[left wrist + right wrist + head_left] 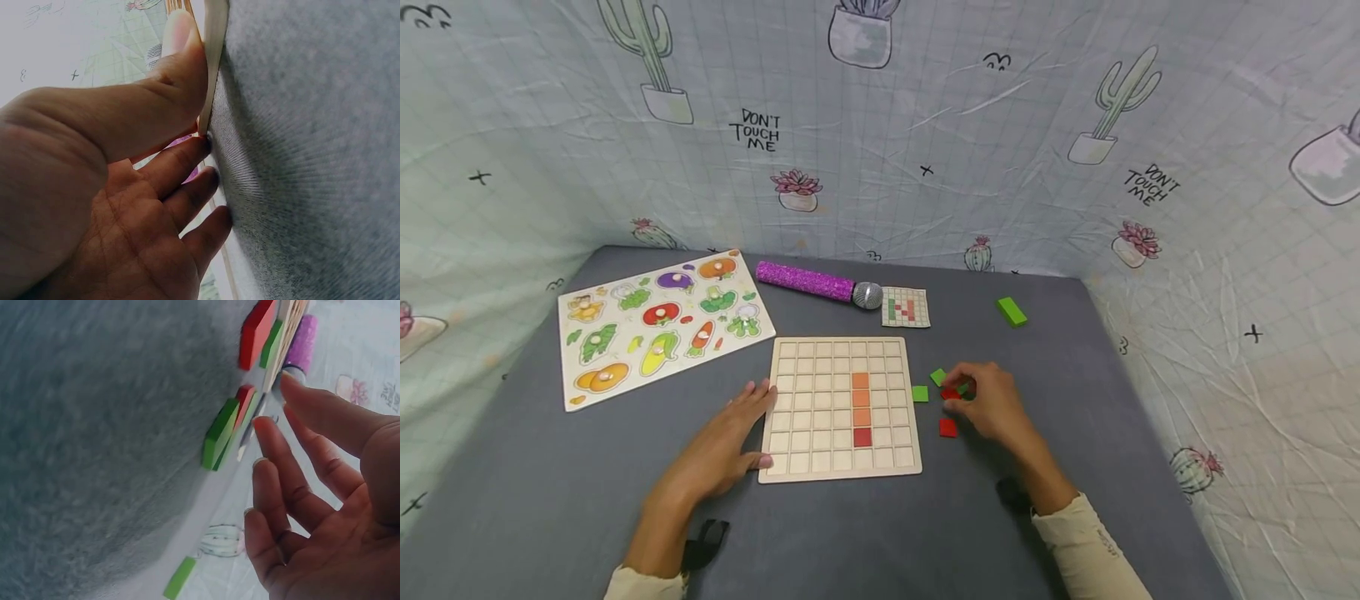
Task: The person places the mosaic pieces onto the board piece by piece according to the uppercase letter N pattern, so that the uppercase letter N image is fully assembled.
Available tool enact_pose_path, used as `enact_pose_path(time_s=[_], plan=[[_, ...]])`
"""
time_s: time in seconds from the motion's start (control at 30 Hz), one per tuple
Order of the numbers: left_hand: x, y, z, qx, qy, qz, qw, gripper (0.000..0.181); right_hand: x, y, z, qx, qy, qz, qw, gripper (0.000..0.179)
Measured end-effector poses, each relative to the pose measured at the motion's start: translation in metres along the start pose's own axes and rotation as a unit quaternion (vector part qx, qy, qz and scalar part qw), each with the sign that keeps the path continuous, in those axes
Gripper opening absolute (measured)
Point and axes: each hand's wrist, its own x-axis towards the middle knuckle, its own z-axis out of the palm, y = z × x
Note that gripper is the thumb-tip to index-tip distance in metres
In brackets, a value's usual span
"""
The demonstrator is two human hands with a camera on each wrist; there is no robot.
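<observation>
A wooden grid board (812, 410) lies flat, with three orange square tiles (861, 398) and a red tile (862, 437) in one column. My left hand (730, 442) rests at its left edge; the thumb (181, 37) touches the rim and the fingers are spread. My right hand (988, 404) hovers over loose tiles right of the board. Its thumb and fingertips are apart around a red tile (951, 393), and the right wrist view shows nothing pinched. Close by lie green tiles (920, 393) (220, 434) and another red tile (948, 427).
Behind the board are a purple glitter microphone (808, 281) and a small pattern card (906, 307). A vegetable puzzle board (662, 329) lies at the back left, and a green block (1012, 312) at the back right. A printed cloth (880, 150) hangs around the grey table.
</observation>
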Motion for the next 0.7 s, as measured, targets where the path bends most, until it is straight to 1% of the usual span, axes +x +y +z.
enact_pose_path(time_s=[0.1,0.33,0.5,0.7], plan=[[-0.0007,-0.0010,0.0005,-0.002,0.001,0.001,1.0000,0.095,0.0002,0.0024,0.0001,-0.018,0.004,0.005,0.9998,0.027],[-0.0006,-0.0011,0.0012,-0.006,0.000,0.000,1.0000,0.095,0.0038,0.0037,0.0041,-0.057,0.008,-0.005,0.9983,0.023],[-0.0007,-0.0006,0.0013,-0.006,0.003,0.002,1.0000,0.095,0.0062,0.0029,0.0061,-0.077,-0.008,0.015,0.9969,0.024],[-0.0005,-0.0003,0.0008,-0.007,0.003,0.002,1.0000,0.095,0.0067,0.0005,0.0058,-0.077,-0.022,0.037,0.9961,0.024]])
